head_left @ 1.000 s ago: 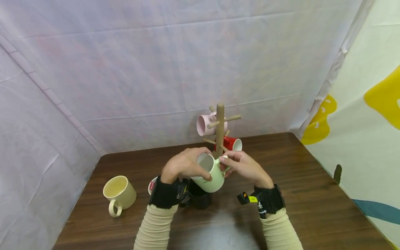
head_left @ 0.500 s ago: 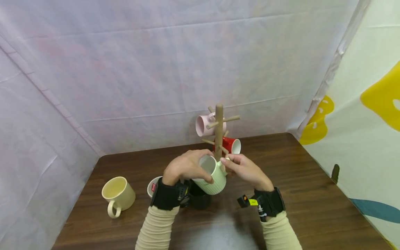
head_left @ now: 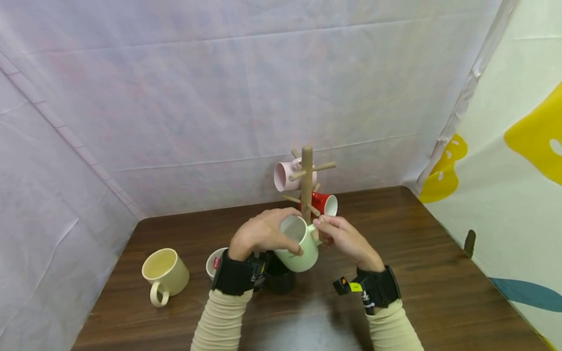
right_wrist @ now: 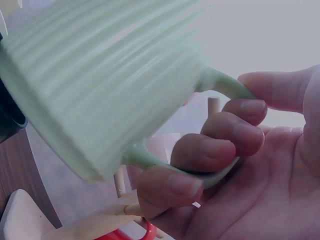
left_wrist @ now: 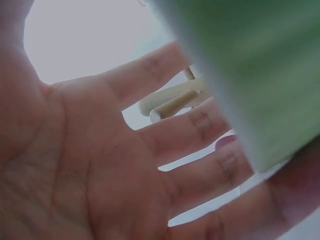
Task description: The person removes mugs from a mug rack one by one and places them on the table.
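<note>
A: What did we have in our left hand [head_left: 265, 231]?

B: The green mug [head_left: 305, 258]. Our thumb lay along its near side and the other fingers reached round the far side, so we gripped it across the body near the rim.

A: And our right hand [head_left: 347, 239]?

B: We held the same mug by its handle, with fingers curled through the loop and the thumb pressed on top.

A: Where exactly was the mug?

B: We had it up in the air, tilted with its mouth toward our left, in front of the wooden rack [head_left: 306, 180]. Our right fingers were just beside the tip of a lower peg [head_left: 313, 210]; we couldn't tell whether they touched.

A: What hung on the rack?

B: A pink mug [head_left: 285, 176] high up and a red mug [head_left: 320, 201] lower down, its mouth facing right.

A: And on the brown surface [head_left: 439, 273]?

B: A black mug [head_left: 281, 282] stood below the one we held. A white cup [head_left: 212, 263] was partly hidden behind our left wristband [head_left: 232, 275], and a yellow mug [head_left: 175, 278] stood upright farther left.
</note>
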The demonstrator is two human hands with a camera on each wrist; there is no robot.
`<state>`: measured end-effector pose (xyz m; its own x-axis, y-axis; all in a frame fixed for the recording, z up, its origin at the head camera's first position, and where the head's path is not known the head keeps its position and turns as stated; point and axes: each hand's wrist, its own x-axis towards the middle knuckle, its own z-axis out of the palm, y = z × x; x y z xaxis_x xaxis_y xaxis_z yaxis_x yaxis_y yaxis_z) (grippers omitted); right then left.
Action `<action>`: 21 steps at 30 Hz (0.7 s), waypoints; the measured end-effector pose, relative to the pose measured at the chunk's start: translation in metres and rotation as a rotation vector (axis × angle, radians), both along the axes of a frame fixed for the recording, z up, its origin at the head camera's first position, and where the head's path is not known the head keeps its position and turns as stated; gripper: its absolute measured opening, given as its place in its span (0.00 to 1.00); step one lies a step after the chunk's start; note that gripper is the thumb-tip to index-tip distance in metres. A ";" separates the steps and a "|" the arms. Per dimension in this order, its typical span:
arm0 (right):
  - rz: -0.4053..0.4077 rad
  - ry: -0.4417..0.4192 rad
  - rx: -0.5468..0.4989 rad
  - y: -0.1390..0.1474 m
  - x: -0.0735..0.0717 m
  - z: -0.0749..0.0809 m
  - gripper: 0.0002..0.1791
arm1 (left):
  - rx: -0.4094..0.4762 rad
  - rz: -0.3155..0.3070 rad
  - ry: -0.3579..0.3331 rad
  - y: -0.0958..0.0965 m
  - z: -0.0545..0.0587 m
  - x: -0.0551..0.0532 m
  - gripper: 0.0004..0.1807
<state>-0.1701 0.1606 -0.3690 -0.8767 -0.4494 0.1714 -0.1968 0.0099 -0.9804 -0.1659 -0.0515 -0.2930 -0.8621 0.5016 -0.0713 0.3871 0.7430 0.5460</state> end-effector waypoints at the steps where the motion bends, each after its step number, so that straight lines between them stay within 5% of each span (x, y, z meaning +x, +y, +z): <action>1: -0.006 -0.002 -0.015 0.000 0.001 0.000 0.27 | -0.001 0.000 0.006 0.000 0.000 0.000 0.36; 21: -0.069 -0.069 -0.091 0.005 0.011 0.007 0.19 | 0.053 0.039 0.065 0.004 0.000 0.007 0.47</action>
<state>-0.1593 0.1655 -0.3619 -0.9163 -0.3727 0.1466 -0.1305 -0.0683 -0.9891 -0.1585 -0.0472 -0.2928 -0.8832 0.4688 0.0108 0.3938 0.7291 0.5598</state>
